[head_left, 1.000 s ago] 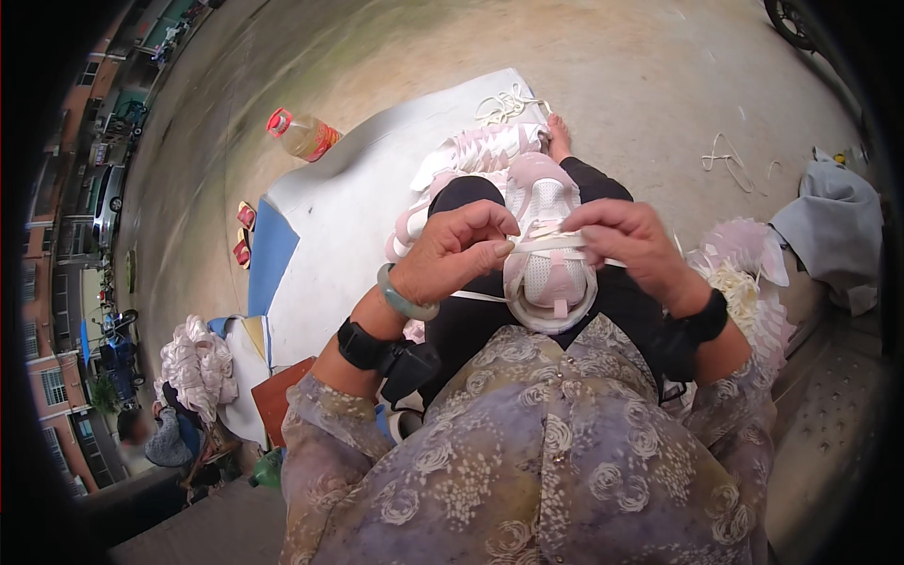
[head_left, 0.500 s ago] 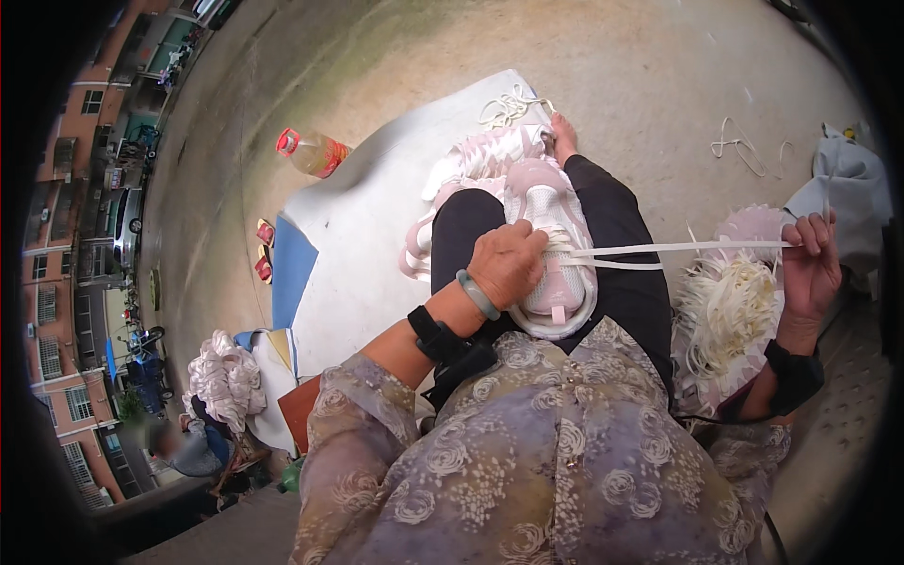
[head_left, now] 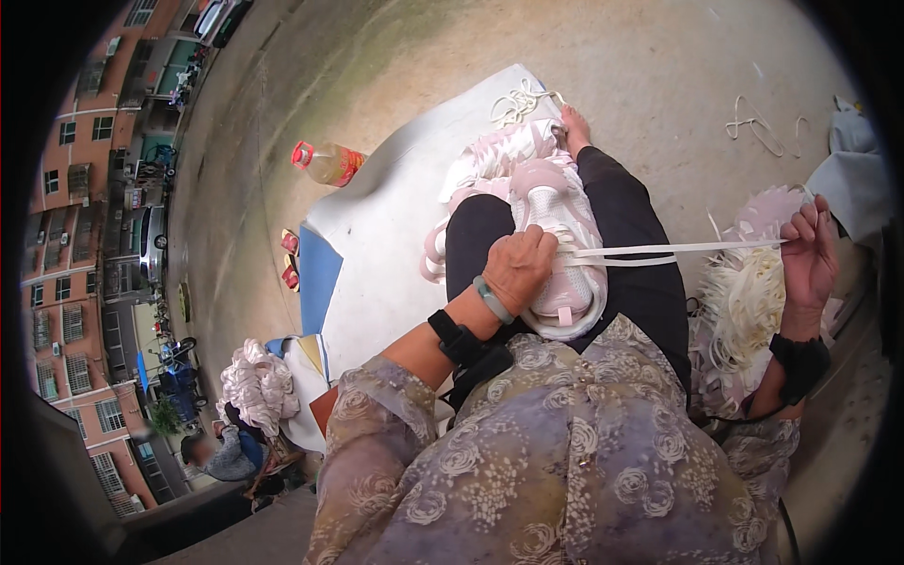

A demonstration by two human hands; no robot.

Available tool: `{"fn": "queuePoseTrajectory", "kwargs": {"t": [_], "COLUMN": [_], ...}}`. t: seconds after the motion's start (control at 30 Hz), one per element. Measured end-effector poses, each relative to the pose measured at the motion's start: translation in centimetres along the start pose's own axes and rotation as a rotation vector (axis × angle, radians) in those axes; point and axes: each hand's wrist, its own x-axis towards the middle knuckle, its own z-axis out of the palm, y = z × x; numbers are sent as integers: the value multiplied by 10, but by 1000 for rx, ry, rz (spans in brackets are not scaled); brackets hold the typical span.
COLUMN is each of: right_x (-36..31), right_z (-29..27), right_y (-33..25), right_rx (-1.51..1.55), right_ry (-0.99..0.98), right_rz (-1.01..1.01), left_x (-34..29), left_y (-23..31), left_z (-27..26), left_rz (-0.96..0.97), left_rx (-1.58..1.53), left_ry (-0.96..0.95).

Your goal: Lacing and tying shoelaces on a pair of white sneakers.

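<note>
A pink and white sneaker (head_left: 574, 299) lies along my lap, its toe pointing away. My left hand (head_left: 521, 271), with a pale bangle at the wrist, is closed over the sneaker's lacing area; its fingertips are partly hidden. From the eyelets, a flat white shoelace (head_left: 697, 249) stretches nearly straight to the right. My right hand (head_left: 808, 247) pinches its far end at about the same height as the sneaker. A second strand of lace runs below it across my right thigh. Beside my right forearm lies a bundle of cream laces (head_left: 749, 297) among pink and white shoe parts.
More pink and white sneakers (head_left: 513, 149) lie on a white sheet (head_left: 395, 250) beyond my legs. A bottle (head_left: 328, 163) with a red cap lies on the ground at the left. Loose laces (head_left: 753, 122) lie on the concrete at far right. Another person (head_left: 226, 454) sits at lower left.
The whole view has shifted slightly to the right. My right hand is a little nearer the sneaker, with the lace still stretched. My left hand keeps its place on the sneaker.
</note>
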Motion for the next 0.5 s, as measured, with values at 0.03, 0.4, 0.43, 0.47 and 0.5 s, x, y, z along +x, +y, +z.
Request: {"fn": "queuePoseTrajectory", "kwargs": {"t": [0.03, 0.4, 0.43, 0.47, 0.5], "right_x": [0, 17, 22, 27, 26], "right_z": [2, -1, -5, -11, -17], "right_y": [4, 4, -9, -24, -48], "right_rx": [-7, -100, -145, -191, -241], "right_ry": [10, 37, 38, 39, 40], "right_rz": [-3, 77, 45, 10, -42], "left_x": [0, 10, 11, 13, 19], "left_y": [-1, -6, -6, -7, -6], "left_z": [0, -2, -3, -5, -6], "left_rz": [-2, 72, 132, 130, 146], "left_rx": [-24, -19, -17, -17, -80], "left_ry": [5, -145, -146, -145, -160]}}
